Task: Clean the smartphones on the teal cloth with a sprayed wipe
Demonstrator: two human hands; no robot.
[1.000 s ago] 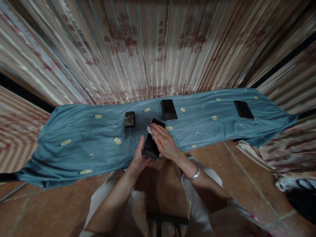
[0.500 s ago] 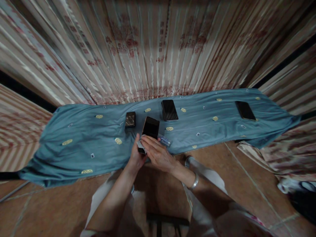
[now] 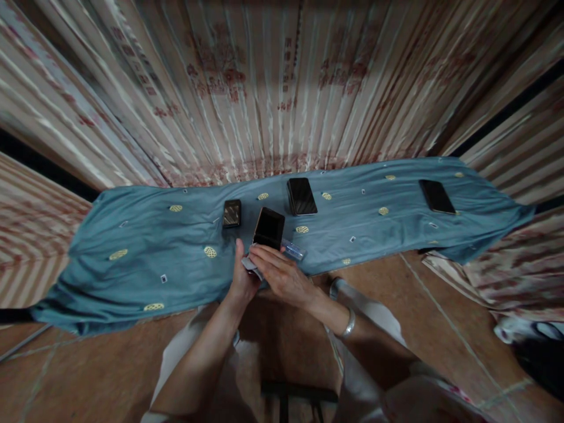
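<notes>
My left hand [image 3: 244, 278] holds a dark phone [image 3: 269, 227] from below, its thumb pointing up along the left side. Across the phone's lower part lies my right hand [image 3: 284, 274], its fingers together and pressing a small grey cloth [image 3: 250, 265] on it. The upper part of the dark screen shows above the fingers. Just right of the phone, a clear plastic item with bluish marks [image 3: 293, 249] rests on the blue cloth cover [image 3: 189, 235].
A small black box [image 3: 232, 214] lies left of the phone, and a black box-like device [image 3: 302, 196] behind it to the right. Another dark phone [image 3: 437, 196] lies far right. Patterned curtains [image 3: 264, 88] hang behind; a dark stool edge [image 3: 299, 392] shows below.
My right hand and the grey cloth have shifted slightly on the phone, the cloth a little to the left. My left thumb has moved slightly left, away from the phone's edge.
</notes>
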